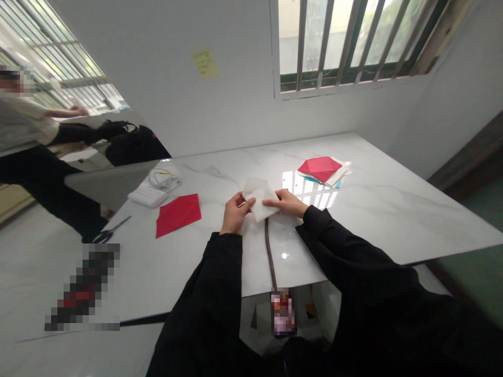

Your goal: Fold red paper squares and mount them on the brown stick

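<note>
Both my hands hold a folded sheet of cream-white paper [260, 195] above the middle of the table. My left hand [234, 212] pinches its left edge, thumb on top and fingers underneath. On the right side my right hand [291, 202] grips it the same way, thumb pressed on the face. Left of my hands lies a red sheet of paper [178, 214], flat with fold creases. Farther back on the right rests a stack with a red folded paper [320, 166] on top, white and blue paper beneath it.
A brown cord [269, 254] runs from under my hands over the table's front edge to a phone [283, 311]. Scissors [112, 230] and a white packet [148, 196] lie on the left. A person [27, 120] sits beyond. A barred window [349, 47] is in the wall.
</note>
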### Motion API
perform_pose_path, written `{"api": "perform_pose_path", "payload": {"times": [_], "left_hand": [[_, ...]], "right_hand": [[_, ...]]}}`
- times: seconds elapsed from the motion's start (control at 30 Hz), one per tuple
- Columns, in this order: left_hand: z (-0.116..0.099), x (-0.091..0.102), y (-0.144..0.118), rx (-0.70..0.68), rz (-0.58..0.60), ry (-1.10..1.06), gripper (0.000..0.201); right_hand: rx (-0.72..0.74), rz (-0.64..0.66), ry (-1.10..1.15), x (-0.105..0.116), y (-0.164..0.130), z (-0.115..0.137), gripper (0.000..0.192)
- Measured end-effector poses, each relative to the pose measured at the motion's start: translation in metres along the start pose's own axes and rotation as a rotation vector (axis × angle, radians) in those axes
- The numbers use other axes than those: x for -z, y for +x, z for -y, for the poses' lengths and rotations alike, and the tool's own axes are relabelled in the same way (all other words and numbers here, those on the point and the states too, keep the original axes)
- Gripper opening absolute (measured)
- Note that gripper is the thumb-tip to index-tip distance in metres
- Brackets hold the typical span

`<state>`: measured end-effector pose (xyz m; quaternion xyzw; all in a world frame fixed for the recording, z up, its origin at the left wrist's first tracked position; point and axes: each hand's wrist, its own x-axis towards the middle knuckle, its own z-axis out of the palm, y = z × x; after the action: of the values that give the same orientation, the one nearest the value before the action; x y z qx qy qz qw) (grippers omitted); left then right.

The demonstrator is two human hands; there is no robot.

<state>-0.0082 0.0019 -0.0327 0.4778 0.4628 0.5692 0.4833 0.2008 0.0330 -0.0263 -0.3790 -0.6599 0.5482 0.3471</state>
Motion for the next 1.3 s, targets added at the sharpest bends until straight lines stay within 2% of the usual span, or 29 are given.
{"api": "perform_pose_path", "payload": {"times": [0.2,0.43,0.67,0.87,1.03,1.23,1.3], "left_hand": [[-0.001,0.002,0.001,-0.020,-0.060,-0.019,0.056],[0.003,0.000,0.000,-0.015,0.047,-0.017,0.060],[0.004,0.001,0.001,-0.025,0.046,0.006,0.061],[0.003,0.000,0.000,-0.005,0.093,0.030,0.063],[0.001,-0.002,-0.002,-0.002,0.073,0.025,0.061],[-0.001,-0.002,0.003,-0.068,-0.026,-0.032,0.062],[-0.001,-0.002,0.004,-0.086,-0.042,-0.019,0.055]], "right_hand": [[0.012,0.127,0.004,0.006,0.003,-0.005,0.044],[-0.017,0.046,-0.014,0.003,0.003,-0.005,0.039],[-0.043,0.020,-0.034,0.002,0.000,0.001,0.033],[-0.052,0.010,-0.046,0.000,0.000,0.001,0.030],[-0.066,0.010,-0.021,-0.001,0.000,0.001,0.030],[-0.080,0.037,0.000,-0.001,0.000,0.003,0.029],[-0.082,0.038,-0.018,-0.002,0.000,0.004,0.030]]}}
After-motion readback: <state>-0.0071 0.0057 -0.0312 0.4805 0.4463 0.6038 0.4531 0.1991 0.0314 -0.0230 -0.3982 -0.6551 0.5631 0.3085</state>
